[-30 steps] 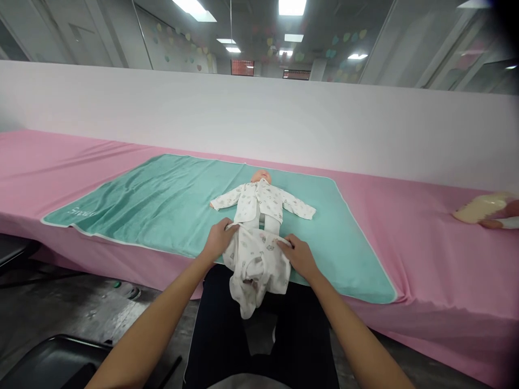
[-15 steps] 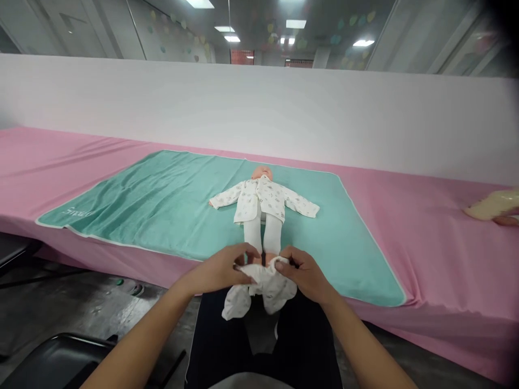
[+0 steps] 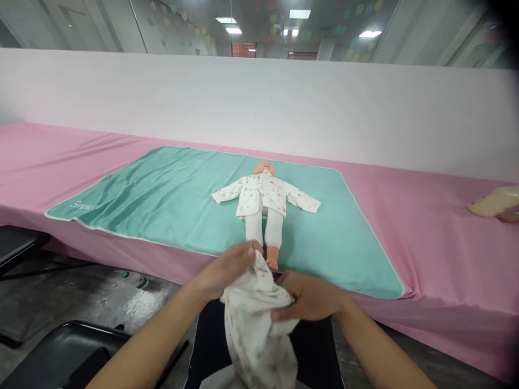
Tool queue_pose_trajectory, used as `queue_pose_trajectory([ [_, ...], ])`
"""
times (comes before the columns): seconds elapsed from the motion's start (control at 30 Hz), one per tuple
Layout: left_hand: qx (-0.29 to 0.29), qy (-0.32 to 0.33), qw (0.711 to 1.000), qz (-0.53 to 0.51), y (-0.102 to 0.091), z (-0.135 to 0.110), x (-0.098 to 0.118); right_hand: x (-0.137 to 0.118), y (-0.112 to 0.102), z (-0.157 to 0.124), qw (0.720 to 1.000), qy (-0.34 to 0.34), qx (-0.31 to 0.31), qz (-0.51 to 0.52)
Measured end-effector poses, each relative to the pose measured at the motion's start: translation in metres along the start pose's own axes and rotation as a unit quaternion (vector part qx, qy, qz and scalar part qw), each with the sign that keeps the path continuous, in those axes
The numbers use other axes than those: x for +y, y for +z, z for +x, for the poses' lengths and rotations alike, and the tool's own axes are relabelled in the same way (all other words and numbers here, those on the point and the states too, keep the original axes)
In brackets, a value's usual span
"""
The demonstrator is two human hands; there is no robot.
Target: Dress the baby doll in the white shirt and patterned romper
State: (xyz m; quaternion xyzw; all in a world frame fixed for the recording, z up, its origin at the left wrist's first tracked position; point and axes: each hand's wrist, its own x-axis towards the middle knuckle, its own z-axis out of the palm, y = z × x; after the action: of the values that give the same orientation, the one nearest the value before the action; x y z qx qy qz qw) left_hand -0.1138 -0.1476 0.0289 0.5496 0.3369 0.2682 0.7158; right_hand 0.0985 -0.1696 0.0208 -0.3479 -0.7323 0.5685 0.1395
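Observation:
A baby doll [image 3: 264,208] in a printed white top and white leggings lies on its back on a teal towel [image 3: 170,200], feet toward me. In front of its feet, both my hands grip a small printed white garment [image 3: 255,324] that hangs down over my lap. My left hand [image 3: 231,267] is closed on its upper edge, close to the doll's feet. My right hand [image 3: 310,297] is closed around its right side.
The towel lies on a long table under a pink cloth [image 3: 438,243], backed by a white partition [image 3: 259,102]. A cream object [image 3: 492,202] rests at the far right with another person's fingers beside it. A black chair [image 3: 52,356] stands at lower left.
The garment came off the doll's legs and was pulled toward me. It was bunched between my hands and now hangs over my lap. The doll's white leggings and feet are uncovered.

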Motion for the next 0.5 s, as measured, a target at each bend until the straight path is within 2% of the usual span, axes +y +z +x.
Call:
queue_pose_trajectory([
  [0.07,-0.119,-0.035,0.987,0.104,0.005,-0.004,-0.007,0.010,0.001,0.002,0.988,-0.049,0.054,0.137],
  [0.1,-0.154,-0.041,0.978,0.132,0.007,-0.006,-0.010,0.016,0.003,0.003,0.973,-0.064,0.072,0.209],
  [0.13,-0.160,-0.037,0.978,0.127,0.008,-0.007,-0.013,0.023,0.007,0.004,0.955,-0.073,0.092,0.274],
  [0.17,-0.134,-0.023,0.987,0.086,0.008,-0.007,-0.015,0.030,0.013,0.005,0.936,-0.075,0.100,0.330],
  [0.23,-0.020,0.012,0.998,-0.056,0.007,-0.005,-0.018,0.043,0.030,0.010,0.907,-0.062,0.088,0.406],
  [0.3,0.076,0.010,0.983,-0.169,0.005,-0.002,-0.017,0.050,0.049,0.016,0.904,-0.037,0.040,0.425],
  [0.33,0.100,-0.003,0.975,-0.197,0.004,0.000,-0.016,0.051,0.057,0.019,0.910,-0.027,0.004,0.413],
  [0.43,0.099,-0.061,0.974,-0.192,0.003,0.004,-0.015,0.039,0.071,0.026,0.939,-0.015,-0.070,0.336],
  [0.5,0.088,-0.074,0.981,-0.157,0.003,0.007,-0.021,0.021,0.072,0.026,0.960,-0.026,-0.070,0.270],
])
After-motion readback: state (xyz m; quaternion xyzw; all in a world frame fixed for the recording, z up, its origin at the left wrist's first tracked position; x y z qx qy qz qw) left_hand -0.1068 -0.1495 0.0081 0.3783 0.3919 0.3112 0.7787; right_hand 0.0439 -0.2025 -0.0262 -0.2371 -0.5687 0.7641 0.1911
